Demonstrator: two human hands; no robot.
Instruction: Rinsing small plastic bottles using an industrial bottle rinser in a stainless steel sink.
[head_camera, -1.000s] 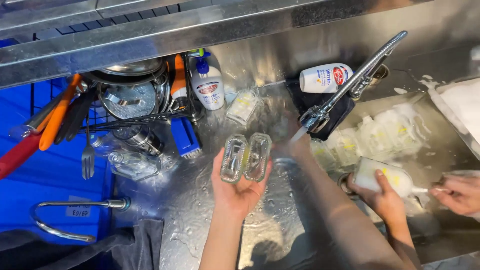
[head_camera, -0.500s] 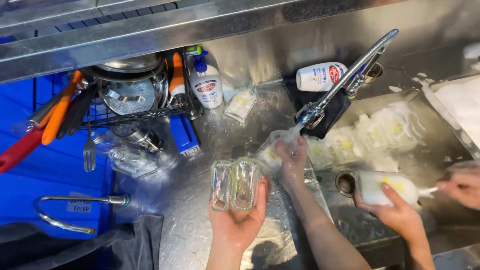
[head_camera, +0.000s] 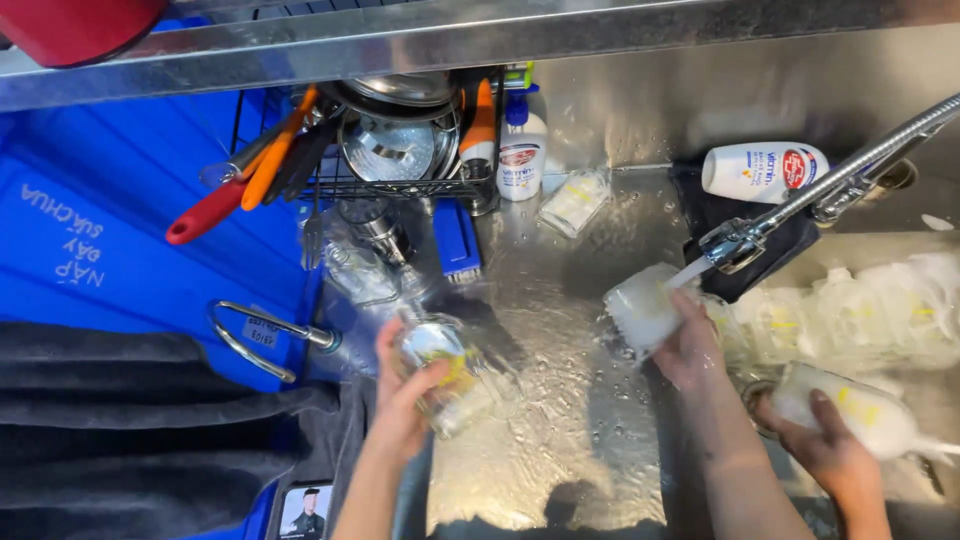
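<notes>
Head view – left hand (head_camera: 400, 415) grips two clear glasses (head_camera: 450, 375), right hand (head_camera: 685, 350) clasps a soapy glass (head_camera: 640, 308) under the tap (head_camera: 740, 240)

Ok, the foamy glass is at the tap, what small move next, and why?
Probably rotate the soapy glass in the right hand under the tap: foam coats it all round, and the left hand is full with clear glasses.

A dishwashing station in a working kitchen: a wet stainless-steel counter (head_camera: 560, 400) beside a sink (head_camera: 900, 260) with a long spray faucet (head_camera: 800, 205) running, soapy glasses (head_camera: 850, 315) piled in the basin, a wire rack (head_camera: 400, 150) of pans and utensils, and bottles of dish soap (head_camera: 520, 160).
</notes>
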